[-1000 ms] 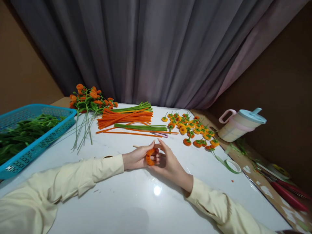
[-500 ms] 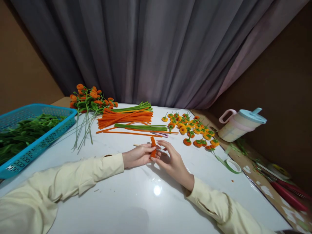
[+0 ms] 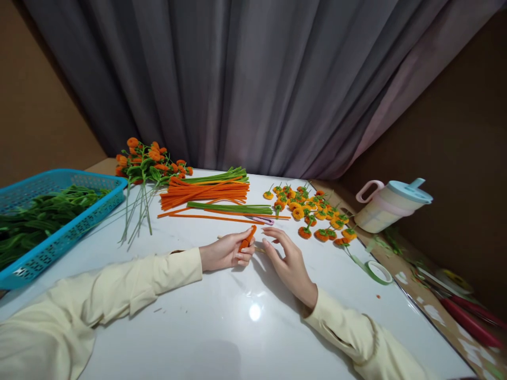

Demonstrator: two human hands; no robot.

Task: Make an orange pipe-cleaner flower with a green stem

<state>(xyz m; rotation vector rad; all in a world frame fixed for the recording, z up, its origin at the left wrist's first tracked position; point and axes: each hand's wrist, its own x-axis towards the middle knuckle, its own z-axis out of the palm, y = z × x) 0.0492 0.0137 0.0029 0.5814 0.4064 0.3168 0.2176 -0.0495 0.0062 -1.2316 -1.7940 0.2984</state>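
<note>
My left hand point(image 3: 225, 252) rests on the white table point(image 3: 222, 327), fingers closed round an orange pipe-cleaner coil point(image 3: 247, 237) wound on a thin wooden stick point(image 3: 259, 249). My right hand point(image 3: 288, 261) lies just to the right of it with fingers spread and nothing in them, close to the stick's end. Both arms wear cream sleeves.
A pile of orange and green pipe cleaners point(image 3: 209, 194) lies behind the hands, with small orange pumpkins point(image 3: 312, 214) to the right. Finished orange flowers point(image 3: 144, 163) and a blue basket of green leaves point(image 3: 47, 221) are at left. A jug point(image 3: 390, 206) and green tape roll point(image 3: 378, 272) are at right.
The right hand has let go of the orange coil and moved away to the right, fingers spreading. The left hand has kept the coil and tilted it down.
</note>
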